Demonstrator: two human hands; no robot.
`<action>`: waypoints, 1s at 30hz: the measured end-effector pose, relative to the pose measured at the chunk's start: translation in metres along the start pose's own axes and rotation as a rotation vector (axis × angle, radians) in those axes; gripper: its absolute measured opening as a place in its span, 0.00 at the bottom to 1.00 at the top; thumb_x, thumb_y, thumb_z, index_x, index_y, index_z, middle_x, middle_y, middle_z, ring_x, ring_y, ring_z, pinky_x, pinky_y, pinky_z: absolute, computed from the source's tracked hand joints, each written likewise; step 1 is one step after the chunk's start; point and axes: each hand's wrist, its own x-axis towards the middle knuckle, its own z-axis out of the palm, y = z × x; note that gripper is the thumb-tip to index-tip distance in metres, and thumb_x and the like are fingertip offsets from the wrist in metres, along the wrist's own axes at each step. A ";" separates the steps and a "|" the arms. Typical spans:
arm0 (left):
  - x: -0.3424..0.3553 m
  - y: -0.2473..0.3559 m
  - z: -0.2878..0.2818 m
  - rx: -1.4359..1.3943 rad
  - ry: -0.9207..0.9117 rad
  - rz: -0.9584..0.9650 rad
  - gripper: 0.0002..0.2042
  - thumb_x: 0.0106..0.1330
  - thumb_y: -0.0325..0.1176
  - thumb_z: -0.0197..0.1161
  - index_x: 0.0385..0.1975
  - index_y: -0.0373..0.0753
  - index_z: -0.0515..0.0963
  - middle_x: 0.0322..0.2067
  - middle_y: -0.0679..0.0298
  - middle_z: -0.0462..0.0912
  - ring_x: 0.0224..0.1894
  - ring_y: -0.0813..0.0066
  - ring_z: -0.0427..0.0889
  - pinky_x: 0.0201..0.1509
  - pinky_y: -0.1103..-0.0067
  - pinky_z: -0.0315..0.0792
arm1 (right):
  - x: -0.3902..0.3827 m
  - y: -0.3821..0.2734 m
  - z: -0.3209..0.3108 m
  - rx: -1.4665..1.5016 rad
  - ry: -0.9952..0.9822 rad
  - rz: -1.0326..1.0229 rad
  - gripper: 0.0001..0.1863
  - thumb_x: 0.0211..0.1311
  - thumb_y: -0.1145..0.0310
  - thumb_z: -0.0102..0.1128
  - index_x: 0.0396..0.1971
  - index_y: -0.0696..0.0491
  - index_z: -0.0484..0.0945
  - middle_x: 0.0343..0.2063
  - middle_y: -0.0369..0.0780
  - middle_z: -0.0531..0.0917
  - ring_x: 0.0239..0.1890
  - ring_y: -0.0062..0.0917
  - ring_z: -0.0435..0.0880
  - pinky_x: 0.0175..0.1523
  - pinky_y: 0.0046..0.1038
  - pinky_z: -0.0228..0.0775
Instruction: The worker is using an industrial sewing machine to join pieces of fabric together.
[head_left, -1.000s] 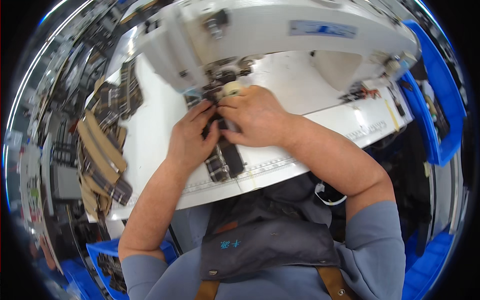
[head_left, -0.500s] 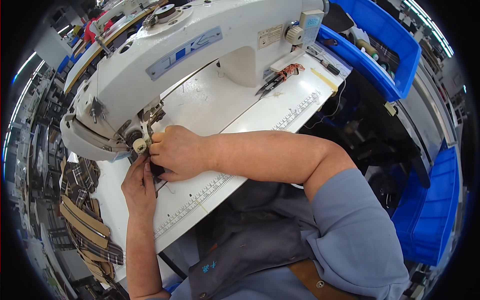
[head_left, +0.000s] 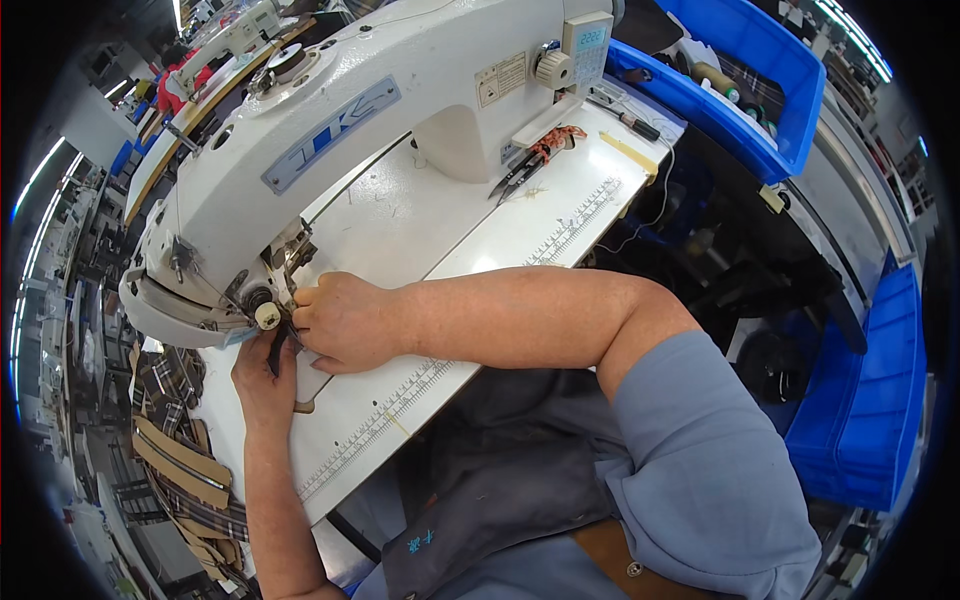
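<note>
A white sewing machine [head_left: 345, 125] stands on a white table, and both hands are close together under its needle end. My left hand [head_left: 265, 385] pinches a small dark fabric piece [head_left: 278, 352] between thumb and fingers. To its right, my right hand [head_left: 350, 322] is closed with curled fingers beside the presser foot area. Whatever its fingertips grip is hidden behind the hand. A pale round knob [head_left: 267, 316] of the machine sits just above the left fingers.
Brown and plaid fabric pieces [head_left: 180, 460] are heaped at the table's left edge. Thread snips [head_left: 520, 176] with a wrapped handle lie near the machine's base, left of a dark-handled tool [head_left: 640, 127]. Blue bins [head_left: 790, 160] stand to the right, the upper one holding thread spools.
My left hand has shifted slightly left and down, and more of the dark fabric shows in its grip. The right hand stays near the needle. The whole view has shifted a little.
</note>
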 end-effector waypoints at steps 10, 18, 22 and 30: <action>-0.001 0.012 -0.040 0.239 -0.190 0.054 0.19 0.56 0.22 0.63 0.50 0.30 0.83 0.47 0.48 0.85 0.46 0.47 0.85 0.50 0.62 0.79 | 0.008 0.003 0.005 0.077 0.065 -0.096 0.13 0.52 0.56 0.70 0.24 0.51 0.83 0.30 0.35 0.82 0.41 0.31 0.81 0.39 0.35 0.76; -0.081 0.060 -0.068 0.083 -0.211 0.018 0.12 0.51 0.24 0.66 0.37 0.34 0.82 0.40 0.53 0.83 0.43 0.49 0.84 0.48 0.62 0.79 | 0.000 0.000 -0.013 0.096 0.034 -0.091 0.12 0.53 0.59 0.71 0.26 0.52 0.84 0.34 0.36 0.83 0.43 0.32 0.82 0.41 0.36 0.77; -0.133 0.077 -0.092 -0.140 -0.348 0.020 0.23 0.46 0.36 0.79 0.42 0.33 0.81 0.40 0.55 0.80 0.42 0.52 0.81 0.48 0.65 0.77 | 0.002 -0.003 -0.010 0.108 0.057 -0.096 0.11 0.56 0.60 0.70 0.28 0.52 0.85 0.34 0.36 0.84 0.44 0.31 0.82 0.43 0.36 0.77; -0.202 0.067 -0.110 0.428 -0.134 -0.207 0.24 0.53 0.20 0.68 0.54 0.36 0.82 0.41 0.55 0.81 0.41 0.52 0.81 0.47 0.63 0.74 | 0.005 -0.007 -0.019 0.163 0.002 -0.078 0.08 0.57 0.66 0.71 0.34 0.52 0.86 0.40 0.38 0.87 0.43 0.34 0.86 0.47 0.37 0.80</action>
